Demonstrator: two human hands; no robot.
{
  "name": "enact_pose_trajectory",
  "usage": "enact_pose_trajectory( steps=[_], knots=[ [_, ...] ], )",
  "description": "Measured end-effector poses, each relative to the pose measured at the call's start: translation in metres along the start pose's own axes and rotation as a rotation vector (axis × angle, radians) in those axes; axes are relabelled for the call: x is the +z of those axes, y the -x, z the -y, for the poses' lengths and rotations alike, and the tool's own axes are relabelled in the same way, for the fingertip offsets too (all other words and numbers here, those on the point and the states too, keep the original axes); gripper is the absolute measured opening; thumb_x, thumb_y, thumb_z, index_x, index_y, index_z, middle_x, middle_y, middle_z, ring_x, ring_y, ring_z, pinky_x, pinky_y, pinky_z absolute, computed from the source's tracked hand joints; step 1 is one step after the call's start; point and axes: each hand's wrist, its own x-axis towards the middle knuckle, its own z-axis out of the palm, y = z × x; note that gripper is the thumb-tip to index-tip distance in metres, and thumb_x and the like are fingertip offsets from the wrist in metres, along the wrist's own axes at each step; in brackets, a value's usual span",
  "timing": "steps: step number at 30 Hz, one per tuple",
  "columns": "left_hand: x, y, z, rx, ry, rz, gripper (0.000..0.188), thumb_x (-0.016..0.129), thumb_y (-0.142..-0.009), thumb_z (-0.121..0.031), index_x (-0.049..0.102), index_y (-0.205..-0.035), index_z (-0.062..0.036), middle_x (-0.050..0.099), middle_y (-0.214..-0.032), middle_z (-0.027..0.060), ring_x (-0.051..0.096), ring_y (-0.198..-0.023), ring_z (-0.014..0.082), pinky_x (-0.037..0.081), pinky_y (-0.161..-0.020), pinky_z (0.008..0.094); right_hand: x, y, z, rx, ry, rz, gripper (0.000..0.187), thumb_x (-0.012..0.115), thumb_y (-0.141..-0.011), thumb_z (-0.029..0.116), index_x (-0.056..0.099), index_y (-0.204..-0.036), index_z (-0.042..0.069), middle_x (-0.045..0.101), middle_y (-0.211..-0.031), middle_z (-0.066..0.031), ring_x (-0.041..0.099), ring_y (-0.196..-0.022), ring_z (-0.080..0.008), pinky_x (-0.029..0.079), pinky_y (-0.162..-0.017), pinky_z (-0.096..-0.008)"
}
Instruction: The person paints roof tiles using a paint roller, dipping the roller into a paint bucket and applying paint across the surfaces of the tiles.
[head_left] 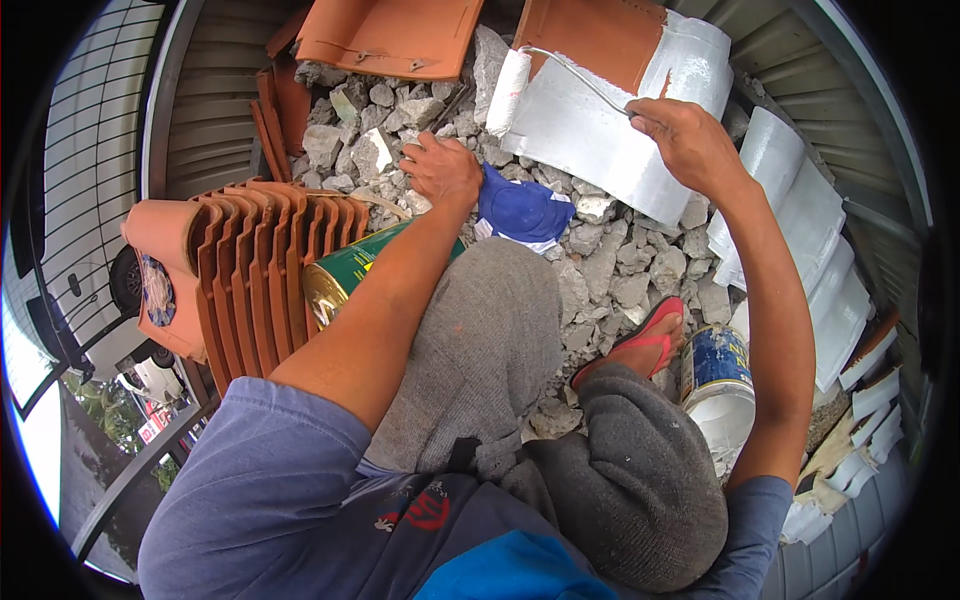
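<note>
My right hand [685, 140] is closed around the handle of a paint roller [509, 92], whose wire frame reaches left to a white-coated sleeve. That sleeve lies at the left edge of a curved roof tile [585, 135], which is white over its near and right parts and bare orange at the far middle. On the broken concrete rubble [385, 115] left of the tile rests my left hand [440, 170], fingers apart and nothing seen in it. Beside its wrist lies a blue and white cloth item [525, 210], possibly a cap.
Stacked orange tiles [265, 270] stand at left beside a green can [350, 262] on its side. A bare tile [390, 40] lies at the far side. White-painted tiles [790, 230] line the right. A blue-and-white paint can [716, 362] sits near my sandalled foot [640, 345].
</note>
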Motion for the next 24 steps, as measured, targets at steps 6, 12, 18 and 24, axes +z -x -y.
enact_pose_trajectory(
  steps=[6,12,18,24],
  knots=[
    [0.004,0.0,0.004,-0.042,-0.042,-0.01,0.032,0.049,-0.097,-0.03,0.057,-0.115,-0.0054,0.05,-0.122,0.0202,0.05,-0.116,0.0395,0.053,-0.089,0.0522,-0.027,-0.002,-0.028,0.108,0.218,0.087,0.026,0.063,-0.097,0.022,0.074,-0.114,0.007,0.073,-0.108,-0.0184,0.069,-0.099,-0.0372,0.053,-0.088,-0.0444],
    [0.003,0.003,0.0,-0.024,-0.027,0.021,0.03,0.048,-0.098,-0.029,0.054,-0.113,-0.0042,0.048,-0.121,0.0203,0.05,-0.113,0.0382,0.051,-0.089,0.0529,-0.009,-0.002,-0.021,0.137,0.157,0.058,0.027,0.063,-0.098,0.023,0.073,-0.116,0.006,0.073,-0.111,-0.0164,0.069,-0.101,-0.0366,0.053,-0.088,-0.0431],
    [0.003,-0.002,0.002,-0.03,-0.042,-0.011,0.031,0.046,-0.098,-0.029,0.054,-0.113,-0.0043,0.048,-0.121,0.0203,0.05,-0.114,0.0382,0.05,-0.089,0.0531,-0.013,0.004,-0.032,0.087,0.121,0.011,0.027,0.061,-0.098,0.026,0.074,-0.116,0.009,0.073,-0.106,-0.0193,0.069,-0.098,-0.0379,0.053,-0.09,-0.0458],
    [0.004,-0.001,0.0,-0.032,-0.027,0.01,0.031,0.047,-0.098,-0.03,0.055,-0.114,-0.0045,0.048,-0.123,0.0201,0.05,-0.116,0.0384,0.051,-0.09,0.0532,-0.079,0.021,-0.018,0.336,0.29,0.247,0.023,0.062,-0.095,0.02,0.076,-0.105,0.003,0.072,-0.101,-0.0222,0.068,-0.096,-0.0404,0.052,-0.087,-0.0454]
  ],
)
